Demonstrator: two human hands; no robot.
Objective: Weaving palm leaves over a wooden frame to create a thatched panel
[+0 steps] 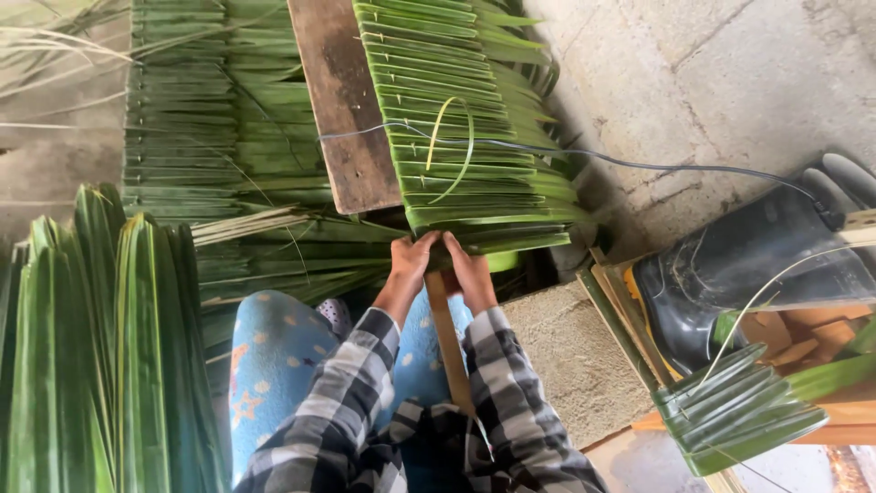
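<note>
Lower centre of the frame — checked black-and-white sleeves (429, 429) are seen over blue patterned trousers (274, 365). Left hand (408, 263) and right hand (472, 272) are pressed side by side at the near edge of the panel of folded green palm leaves (465, 119), fingers curled onto its lowest leaf. The panel is laid over a weathered brown wooden plank (342, 100) — centre to upper centre. A black rubber boot (739, 265) is noted at right.

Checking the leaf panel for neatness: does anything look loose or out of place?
One thin leaf strip arches up in a loop above the flat folded leaf panel, instead of lying flush. Both hands, left hand and right hand, grip the panel's near edge.
</note>
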